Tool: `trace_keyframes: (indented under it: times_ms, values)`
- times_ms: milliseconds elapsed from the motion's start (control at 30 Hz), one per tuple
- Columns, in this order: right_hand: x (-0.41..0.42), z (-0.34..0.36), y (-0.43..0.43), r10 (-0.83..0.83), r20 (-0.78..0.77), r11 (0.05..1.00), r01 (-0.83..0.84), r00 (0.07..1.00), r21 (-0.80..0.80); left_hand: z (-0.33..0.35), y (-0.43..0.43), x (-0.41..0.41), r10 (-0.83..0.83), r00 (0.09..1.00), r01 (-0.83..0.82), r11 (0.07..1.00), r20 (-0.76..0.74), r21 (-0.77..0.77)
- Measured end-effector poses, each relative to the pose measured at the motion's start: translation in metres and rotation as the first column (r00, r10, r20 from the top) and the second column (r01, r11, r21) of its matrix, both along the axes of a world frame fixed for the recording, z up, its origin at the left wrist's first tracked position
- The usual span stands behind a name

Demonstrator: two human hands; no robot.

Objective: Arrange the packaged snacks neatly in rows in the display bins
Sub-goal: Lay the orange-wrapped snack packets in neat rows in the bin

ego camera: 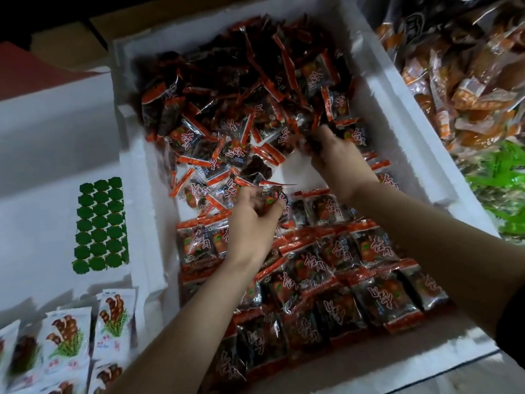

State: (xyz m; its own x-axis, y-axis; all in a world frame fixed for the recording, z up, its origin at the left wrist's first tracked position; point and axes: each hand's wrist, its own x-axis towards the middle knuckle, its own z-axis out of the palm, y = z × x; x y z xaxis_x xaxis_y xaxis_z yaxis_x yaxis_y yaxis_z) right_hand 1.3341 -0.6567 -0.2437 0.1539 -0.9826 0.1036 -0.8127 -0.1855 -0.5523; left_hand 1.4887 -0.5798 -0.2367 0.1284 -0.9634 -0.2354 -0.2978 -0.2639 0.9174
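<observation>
Inside the bin, left hand and right hand grip packets.

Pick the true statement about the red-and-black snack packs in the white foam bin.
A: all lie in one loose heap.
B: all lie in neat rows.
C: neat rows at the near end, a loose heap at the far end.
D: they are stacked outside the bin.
C: the rows fill the near end of the foam bin, while the loose heap lies at its far end.
</observation>
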Motion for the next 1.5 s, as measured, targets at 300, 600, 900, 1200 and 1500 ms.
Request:
trace_keyframes:
  times_ms: [300, 600, 900, 1200, 1500]
  values:
    - [-0.044, 0.022, 0.036, 0.032, 0.095, 0.999, -0.036, 0.995, 0.04, 0.0, -0.015, -0.009, -0.097, 0.982, 0.094, 0.995, 0.16, 0.025]
    - [-0.037, 0.014, 0.02, 0.451, -0.569, 0.888, -0.412, 0.687, 0.206, -0.009, -0.02, -0.015, -0.329, 0.713, 0.425, 0.905, 0.619, -0.009]
    - [-0.035, -0.002, 0.041, 0.268, -0.36, 0.959, -0.21, 0.894, 0.192, -0.015, -0.012, -0.013, -0.414, 0.461, 0.576, 0.813, 0.785, 0.09]
    - [-0.043, -0.014, 0.051, 0.392, -0.139, 0.881, -0.327, 0.909, 0.342, -0.016, -0.008, -0.01, -0.426, 0.411, 0.591, 0.798, 0.806, 0.12]
    - [-0.04, -0.018, 0.059, 0.344, -0.109, 0.889, -0.287, 0.933, 0.357, -0.02, -0.003, -0.009, -0.372, 0.503, 0.541, 0.839, 0.78, 0.051]
